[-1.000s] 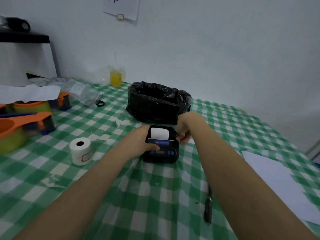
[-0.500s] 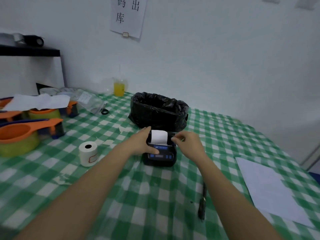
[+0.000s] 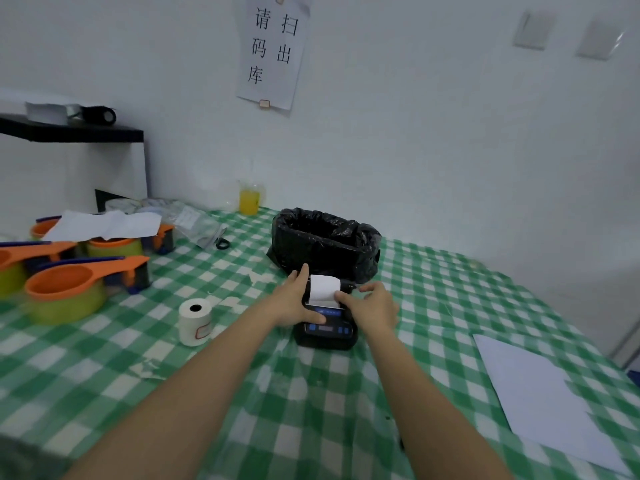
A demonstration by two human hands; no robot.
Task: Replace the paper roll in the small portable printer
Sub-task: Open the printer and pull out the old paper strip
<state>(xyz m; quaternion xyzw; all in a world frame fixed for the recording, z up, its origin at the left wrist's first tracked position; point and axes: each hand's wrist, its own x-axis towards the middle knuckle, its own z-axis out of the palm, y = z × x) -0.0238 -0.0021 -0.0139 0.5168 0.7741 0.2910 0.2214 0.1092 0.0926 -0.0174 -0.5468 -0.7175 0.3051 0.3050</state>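
Since the earlier frames our right hand has come off the printer's far right corner and now lies over its right side, and our view has tipped up so more of the wall notice shows. That wall notice reads 请扫码出库 in two columns. We cannot read the red-outlined label on the spare paper roll, which stands on end on the green checked tablecloth, left of our left forearm and apart from it. Small black printer sits just in front of the bin lined with a black bag; what is in the bin we cannot tell. A strip of white paper stands up out of the printer's top. Our left hand clasps the printer's left side, thumb across the front panel, fingers extended along the far edge. Our right hand is loosely curled, with fingertips at the paper's right edge; whether they pinch it we cannot tell. Far back, a clear cup holds yellow liquid. Orange scoops rest on green tubs at left. White sheet lies at right.
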